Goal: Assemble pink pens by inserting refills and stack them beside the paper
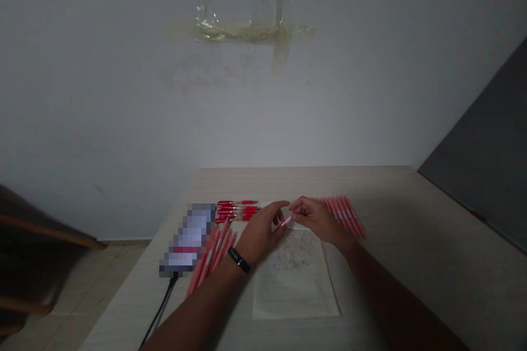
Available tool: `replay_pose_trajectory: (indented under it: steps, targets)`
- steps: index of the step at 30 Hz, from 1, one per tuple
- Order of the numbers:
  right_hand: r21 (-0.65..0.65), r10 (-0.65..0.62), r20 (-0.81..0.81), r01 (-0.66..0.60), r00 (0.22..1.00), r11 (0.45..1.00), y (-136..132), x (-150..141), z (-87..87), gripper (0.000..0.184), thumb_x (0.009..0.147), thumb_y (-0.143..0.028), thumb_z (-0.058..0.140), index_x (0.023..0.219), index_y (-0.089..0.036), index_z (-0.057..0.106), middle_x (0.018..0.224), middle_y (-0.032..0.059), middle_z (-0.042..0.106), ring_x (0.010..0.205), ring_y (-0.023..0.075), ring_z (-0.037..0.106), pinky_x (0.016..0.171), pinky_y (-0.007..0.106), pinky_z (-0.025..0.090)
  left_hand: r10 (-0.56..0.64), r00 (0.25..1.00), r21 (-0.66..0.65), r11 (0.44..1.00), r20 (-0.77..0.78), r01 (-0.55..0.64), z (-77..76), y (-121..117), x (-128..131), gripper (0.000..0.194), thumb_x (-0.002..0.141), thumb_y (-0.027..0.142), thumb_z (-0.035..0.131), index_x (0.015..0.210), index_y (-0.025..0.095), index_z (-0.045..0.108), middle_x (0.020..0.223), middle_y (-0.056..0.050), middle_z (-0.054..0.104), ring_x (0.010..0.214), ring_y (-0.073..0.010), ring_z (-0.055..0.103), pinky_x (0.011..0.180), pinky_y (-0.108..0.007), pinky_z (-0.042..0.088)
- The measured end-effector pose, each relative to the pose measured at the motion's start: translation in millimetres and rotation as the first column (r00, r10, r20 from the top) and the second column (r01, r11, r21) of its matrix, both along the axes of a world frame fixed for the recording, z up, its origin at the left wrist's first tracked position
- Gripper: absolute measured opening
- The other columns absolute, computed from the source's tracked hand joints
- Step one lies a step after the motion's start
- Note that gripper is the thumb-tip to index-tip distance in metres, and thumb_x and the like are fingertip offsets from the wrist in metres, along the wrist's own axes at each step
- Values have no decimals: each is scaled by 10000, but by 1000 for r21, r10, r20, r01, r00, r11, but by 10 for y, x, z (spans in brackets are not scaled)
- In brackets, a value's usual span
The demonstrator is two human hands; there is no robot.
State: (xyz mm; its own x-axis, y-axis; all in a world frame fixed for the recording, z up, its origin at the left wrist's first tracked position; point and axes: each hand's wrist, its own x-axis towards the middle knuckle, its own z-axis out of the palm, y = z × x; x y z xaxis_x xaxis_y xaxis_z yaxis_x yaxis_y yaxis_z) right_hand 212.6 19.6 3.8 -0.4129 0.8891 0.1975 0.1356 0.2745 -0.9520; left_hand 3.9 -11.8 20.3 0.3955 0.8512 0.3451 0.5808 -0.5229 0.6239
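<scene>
Where the pale sheet (296, 296) lies nearest the body, between the two forearms, its far part carries a dark, scribbled patch; whether it is paper or cloth is hard to tell; just beyond that patch, raised over the sheet's far edge, is a slim pink pen (285, 222), between the hands and within reach of both; its long axis slants, near end to the left, far end to the right. The left hand (261, 233), a black band (239, 259) on its wrist, has the near end between thumb and curled fingers; the right hand (315, 218) closes its fingertips on the far end; the hands are close together, and neither looks clearly nearer to the pen; how firmly each grips cannot be told.

Left of the left hand, a loose bundle of pink pens (209, 255) slants much as the held one does, partly hidden by the forearm; outside it lies the phone (189, 238), its screen blurred into blocks; right of the right hand, a row of pink pens (346, 215) slants the other way, its near-left part behind that hand; farther off, red pens (236, 211) lie crosswise, some ends cut off from view by the left hand; the held pen's ends are lost among the fingers, its tip unreadable.
</scene>
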Motion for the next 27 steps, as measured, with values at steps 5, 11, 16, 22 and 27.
replay_pose_trajectory:
  steps: [5, 11, 16, 22, 27]
  targets:
    - [31, -24, -3, 25, 1000, 999, -3, 5, 51, 220, 844, -382, 704, 918, -184, 640, 808, 8, 653, 749, 155, 608, 680, 272, 463, -3, 999, 18, 1000, 51, 2, 12, -4, -5, 511, 853, 166, 623, 1345, 236, 503, 1025, -35, 676, 884, -157, 634, 764, -280, 513]
    - [131, -183, -4, 182, 983, 974, -7, 49, 143, 181, 860, -356, 677, 933, -191, 653, 826, 17, 670, 786, 169, 630, 742, 294, 489, 45, 994, 3, 999, 97, -45, -3, 12, -19, 457, 861, 179, 610, 1307, 226, 520, 1098, -61, 644, 919, -167, 624, 711, -275, 527]
    - [142, -158, 32, 152, 987, 978, -29, 11, 127, 164, 865, -331, 676, 939, -187, 656, 811, 12, 670, 773, 162, 632, 733, 285, 488, 17, 991, -16, 1000, 129, -15, -25, 14, -5, 413, 885, 179, 571, 1294, 211, 524, 1110, -75, 640, 919, -165, 622, 718, -278, 543]
    - [133, -132, 18, 128, 991, 983, -40, 0, 140, 181, 867, -351, 678, 939, -188, 649, 807, 20, 680, 776, 169, 640, 745, 297, 494, 10, 992, -19, 1000, 129, -8, -9, -5, 6, 387, 914, 227, 555, 1300, 211, 532, 1127, -83, 641, 912, -169, 617, 739, -299, 549]
    - [126, -120, 25, 116, 992, 985, -44, 5, 156, 222, 859, -398, 683, 926, -190, 647, 801, 24, 682, 767, 176, 637, 736, 308, 496, 4, 991, -10, 1000, 136, -3, -13, -9, 3, 376, 919, 218, 544, 1294, 215, 536, 1094, -72, 642, 918, -166, 614, 742, -291, 544]
